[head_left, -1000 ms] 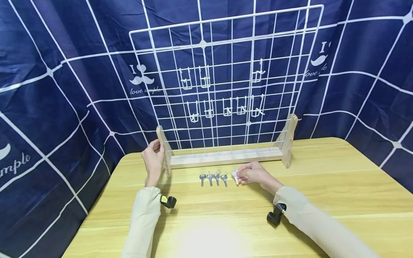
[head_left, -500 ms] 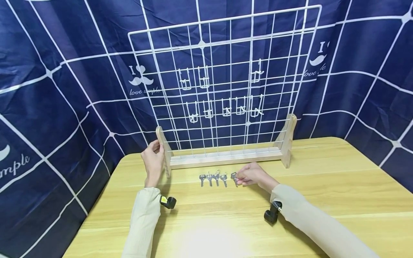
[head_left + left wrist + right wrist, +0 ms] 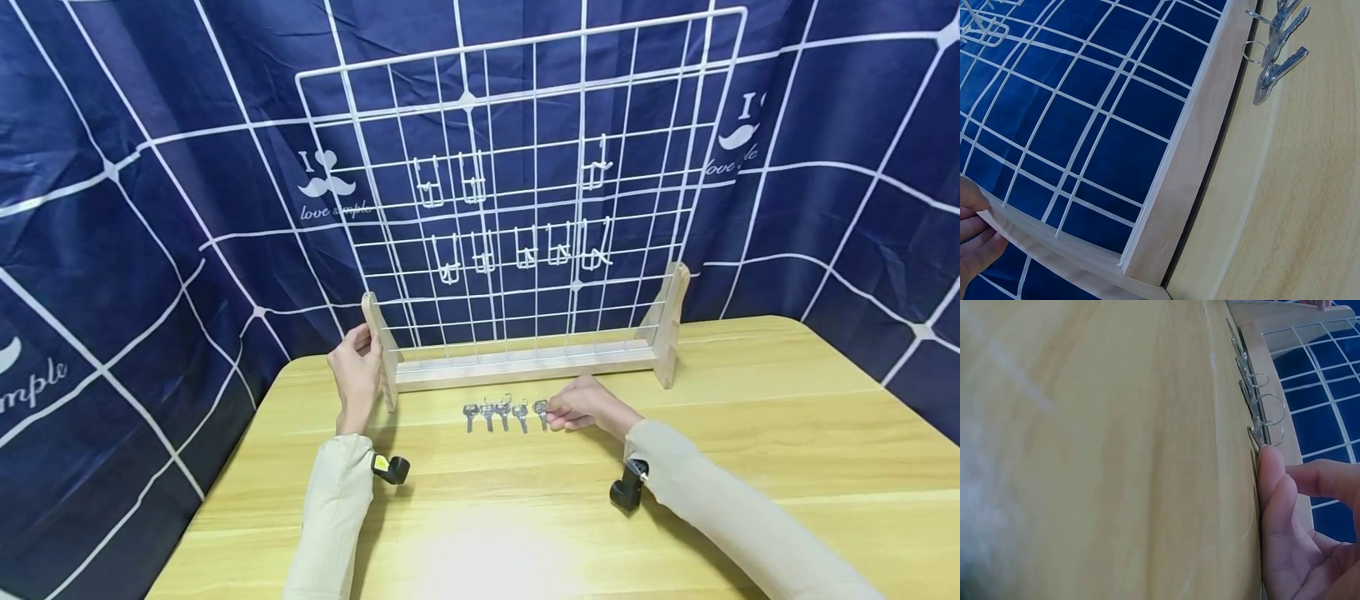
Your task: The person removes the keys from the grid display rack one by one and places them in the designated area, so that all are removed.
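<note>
A white wire grid rack (image 3: 535, 167) stands in a wooden base (image 3: 525, 367) on the table. My left hand (image 3: 356, 367) grips the left wooden upright (image 3: 381, 350), thumb and fingers at its edge in the left wrist view. Several silver keys (image 3: 503, 412) with rings lie in a row in front of the base. At the row's right end, my right hand (image 3: 588, 406) holds the rightmost key (image 3: 541, 408) by its right side, close over the tabletop. In the right wrist view the fingers hide most of that key.
Several white wire hooks (image 3: 526, 250) hang on the grid in two rows. Behind and beside the table (image 3: 465, 500) hangs a dark blue curtain (image 3: 135, 333) with white lines. Black wrist cameras (image 3: 626, 492) sit on both sleeves.
My right hand has shifted slightly left with the rightmost key, bringing it nearer the row and more in line with it. The left hand has stayed on the upright.
</note>
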Available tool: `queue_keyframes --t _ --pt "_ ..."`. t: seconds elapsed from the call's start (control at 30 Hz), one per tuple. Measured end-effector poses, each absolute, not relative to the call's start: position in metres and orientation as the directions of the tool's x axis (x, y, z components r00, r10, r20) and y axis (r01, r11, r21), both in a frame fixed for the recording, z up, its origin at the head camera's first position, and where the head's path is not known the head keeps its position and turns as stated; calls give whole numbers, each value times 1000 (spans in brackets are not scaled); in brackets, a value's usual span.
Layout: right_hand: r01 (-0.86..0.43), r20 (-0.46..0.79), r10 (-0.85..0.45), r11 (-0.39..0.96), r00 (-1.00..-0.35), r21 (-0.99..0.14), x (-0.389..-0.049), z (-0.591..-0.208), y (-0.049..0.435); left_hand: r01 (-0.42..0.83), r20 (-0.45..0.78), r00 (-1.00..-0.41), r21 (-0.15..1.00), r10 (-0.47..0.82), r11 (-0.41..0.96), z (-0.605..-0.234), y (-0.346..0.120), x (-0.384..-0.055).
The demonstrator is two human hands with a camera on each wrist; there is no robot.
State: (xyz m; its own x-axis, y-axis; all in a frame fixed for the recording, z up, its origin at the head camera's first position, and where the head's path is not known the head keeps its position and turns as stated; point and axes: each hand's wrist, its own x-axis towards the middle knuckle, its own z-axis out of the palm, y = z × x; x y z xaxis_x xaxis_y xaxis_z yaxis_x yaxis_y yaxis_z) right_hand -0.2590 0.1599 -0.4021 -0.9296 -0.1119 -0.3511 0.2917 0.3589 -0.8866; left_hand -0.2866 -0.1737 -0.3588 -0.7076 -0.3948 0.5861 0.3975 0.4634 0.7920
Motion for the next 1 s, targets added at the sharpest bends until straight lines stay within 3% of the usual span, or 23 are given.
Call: queue_keyframes --t 0.7,1.0 --pt "311 -374 -124 354 -919 -882 -263 -406 163 420 604 -696 782 -389 461 -359 -173 -288" --pt "270 -340 -173 331 -925 -904 -248 -386 225 386 577 -744 783 -337 488 -362 -191 -281"
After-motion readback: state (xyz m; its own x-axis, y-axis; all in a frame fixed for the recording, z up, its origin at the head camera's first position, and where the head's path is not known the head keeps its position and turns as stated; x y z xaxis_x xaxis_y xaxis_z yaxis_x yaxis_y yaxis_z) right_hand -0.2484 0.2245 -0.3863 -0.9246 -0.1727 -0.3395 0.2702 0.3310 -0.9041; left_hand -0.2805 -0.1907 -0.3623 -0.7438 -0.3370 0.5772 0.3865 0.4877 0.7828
